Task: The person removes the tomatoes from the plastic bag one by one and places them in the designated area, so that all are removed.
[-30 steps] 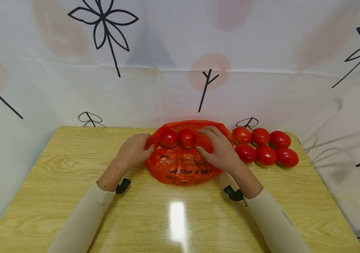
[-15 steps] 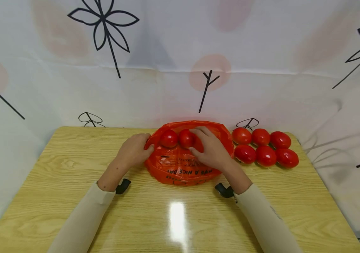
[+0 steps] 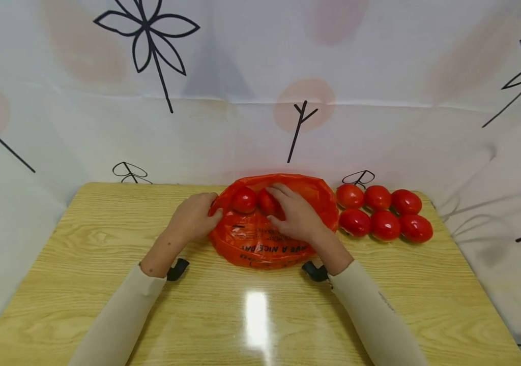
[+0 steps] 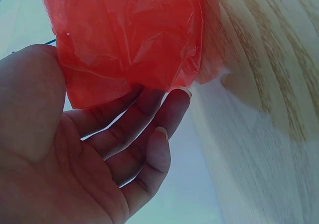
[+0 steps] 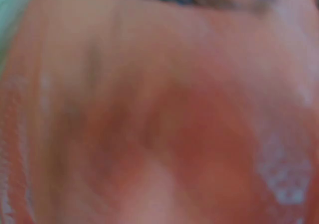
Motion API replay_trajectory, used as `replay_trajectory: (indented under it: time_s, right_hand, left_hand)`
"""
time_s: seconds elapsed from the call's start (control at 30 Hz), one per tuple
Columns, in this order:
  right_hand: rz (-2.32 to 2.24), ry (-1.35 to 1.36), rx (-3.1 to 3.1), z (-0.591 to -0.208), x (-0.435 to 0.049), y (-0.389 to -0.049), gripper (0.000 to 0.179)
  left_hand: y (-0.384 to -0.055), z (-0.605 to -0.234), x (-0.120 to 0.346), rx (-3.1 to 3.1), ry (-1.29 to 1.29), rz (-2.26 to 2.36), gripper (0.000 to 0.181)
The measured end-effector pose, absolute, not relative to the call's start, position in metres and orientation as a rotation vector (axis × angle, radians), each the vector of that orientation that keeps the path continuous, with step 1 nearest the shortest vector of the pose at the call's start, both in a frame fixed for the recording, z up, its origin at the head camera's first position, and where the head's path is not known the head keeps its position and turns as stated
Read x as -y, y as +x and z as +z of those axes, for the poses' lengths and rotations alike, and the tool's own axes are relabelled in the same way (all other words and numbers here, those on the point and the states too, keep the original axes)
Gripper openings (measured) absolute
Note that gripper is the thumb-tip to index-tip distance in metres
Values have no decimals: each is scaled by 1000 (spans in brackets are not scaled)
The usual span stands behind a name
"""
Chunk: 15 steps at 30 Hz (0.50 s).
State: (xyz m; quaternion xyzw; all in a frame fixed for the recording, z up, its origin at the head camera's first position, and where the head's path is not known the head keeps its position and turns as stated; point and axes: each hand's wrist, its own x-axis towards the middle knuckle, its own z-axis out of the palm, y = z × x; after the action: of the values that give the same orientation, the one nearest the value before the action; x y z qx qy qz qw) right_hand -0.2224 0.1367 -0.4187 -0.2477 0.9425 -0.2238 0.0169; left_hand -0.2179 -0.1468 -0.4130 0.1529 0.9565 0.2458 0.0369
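Note:
An orange-red plastic bag (image 3: 235,241) with dark print lies spread on the table, its mouth held wide. My left hand (image 3: 193,216) grips its left edge; the left wrist view shows the thumb on one side of the film (image 4: 127,40) and the fingers behind it. Two tomatoes sit side by side at the bag's mouth. Over the right-hand tomato (image 3: 266,202) curves my right hand (image 3: 298,214), fingers across its far side and thumb in front, partly hiding it. The left-hand tomato (image 3: 244,200) is untouched by either hand. In the right wrist view all is blurred skin and red.
Right of the bag, several more tomatoes (image 3: 385,225) stand in two rows near the table's back right corner. A patterned cloth (image 3: 251,132) hangs behind the wooden table (image 3: 205,320). Dark wrist mounts show under both wrists.
My right hand has moved left from the bag's right part onto the right-hand tomato, which has shifted slightly left. The left hand and the bag's edge there stay put.

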Motion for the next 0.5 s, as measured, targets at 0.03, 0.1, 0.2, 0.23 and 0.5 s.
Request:
replay_trajectory:
  time_s: [0.03,0.1,0.2,0.23,0.5]
  right_hand:
    - [-692,-769,-2926,-419,-136,-222,71]
    - [-696,-767,-2922,-420,-135,-222,70]
    - [-709,-761,-2928,-420,-135,-222,68]
    - [-714,-755,-2930,-420,-135,-222,67]
    - [-773,-729,-2924,-424,-134,-222,63]
  left_hand:
    - [-218,-413,147,-2936,470,753,17]
    - [-218,-414,147,-2936,468,752,17]
    - [-218,-414,146,-2938,469,752,17]
    - [-217,-413,146,-2937,469,753,17]
    - [-216,-414,146,-2938,475,755,16]
